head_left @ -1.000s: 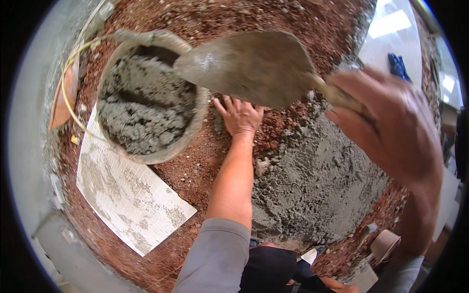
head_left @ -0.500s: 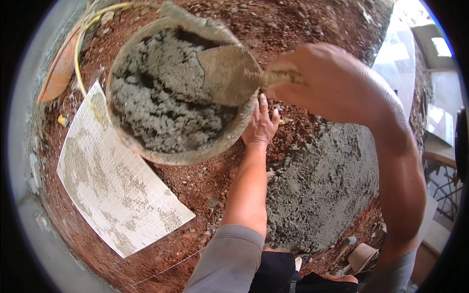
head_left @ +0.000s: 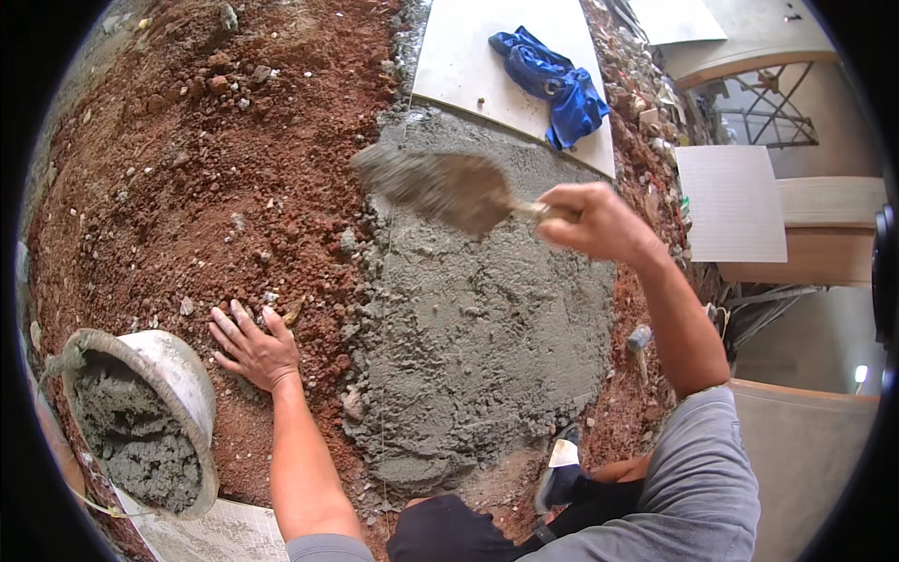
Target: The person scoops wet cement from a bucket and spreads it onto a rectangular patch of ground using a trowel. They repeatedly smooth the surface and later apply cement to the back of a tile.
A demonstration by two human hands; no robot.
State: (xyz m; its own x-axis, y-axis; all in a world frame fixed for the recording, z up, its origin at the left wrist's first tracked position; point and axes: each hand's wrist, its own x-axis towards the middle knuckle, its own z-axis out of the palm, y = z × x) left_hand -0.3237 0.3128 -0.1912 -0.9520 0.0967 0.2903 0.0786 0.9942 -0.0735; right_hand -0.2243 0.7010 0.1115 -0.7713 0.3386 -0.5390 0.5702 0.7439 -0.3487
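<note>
My right hand is closed round the handle of a trowel. Its blade is smeared by motion over the far part of a grey mortar bed, and a grey load of mortar shows toward its tip. My left hand rests palm down on the reddish soil, fingers spread, holding nothing. To its left a tilted bucket contains wet mortar.
A pale tile lies beyond the mortar, with a blue cloth on it. A mallet lies right of the bed. A thin string runs along its left edge. Another tile stands farther right.
The trowel has left the bucket and swung over the mortar bed in my right hand. The view has shifted right, so the bucket now sits lower left. My left hand remains on the soil.
</note>
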